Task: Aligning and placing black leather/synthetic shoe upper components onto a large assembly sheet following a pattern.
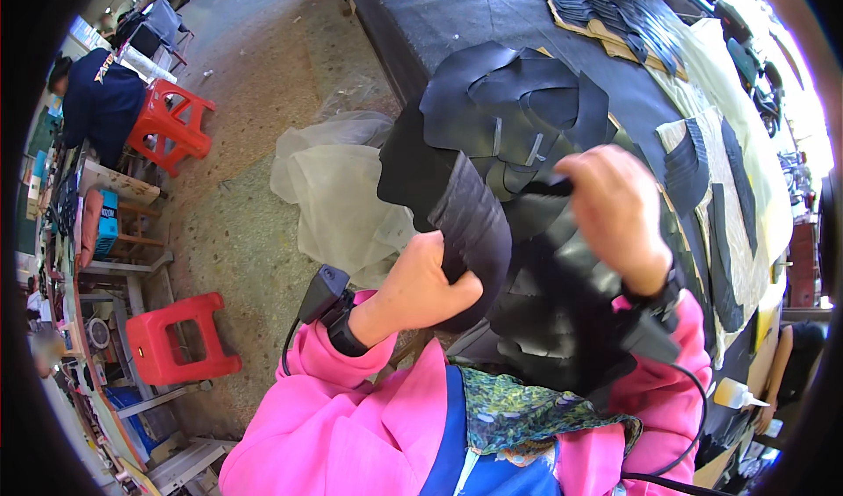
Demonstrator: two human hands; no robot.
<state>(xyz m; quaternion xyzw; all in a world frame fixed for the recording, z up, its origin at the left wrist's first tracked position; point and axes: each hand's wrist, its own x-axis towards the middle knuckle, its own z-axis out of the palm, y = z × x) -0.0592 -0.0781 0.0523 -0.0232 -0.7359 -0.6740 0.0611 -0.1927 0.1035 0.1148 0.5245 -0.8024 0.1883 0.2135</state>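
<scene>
My left hand [420, 283] is closed on the edge of a stack of curved black leather pieces [474, 224], its thumb lying over the near side. The stack tilts up at the table's left edge. Over the table, my right hand [619, 215] has its fingers curled down, meeting the edge of a dark leather piece [546, 186]; its thumb is hidden. Beyond both hands lies a heap of overlapping black leather cut pieces [518, 101], with two small pale strips on it. More shiny black pieces [544, 312] lie between my forearms, partly blurred.
The dark-covered table [395, 4] runs along the right, with strips of cut black leather [615, 13] at its far end. Translucent plastic sheeting [338, 189] lies on the floor left of it. Two red stools [176, 342] and a seated person [104, 101] are at the left. A squeeze bottle [733, 394] stands at the right.
</scene>
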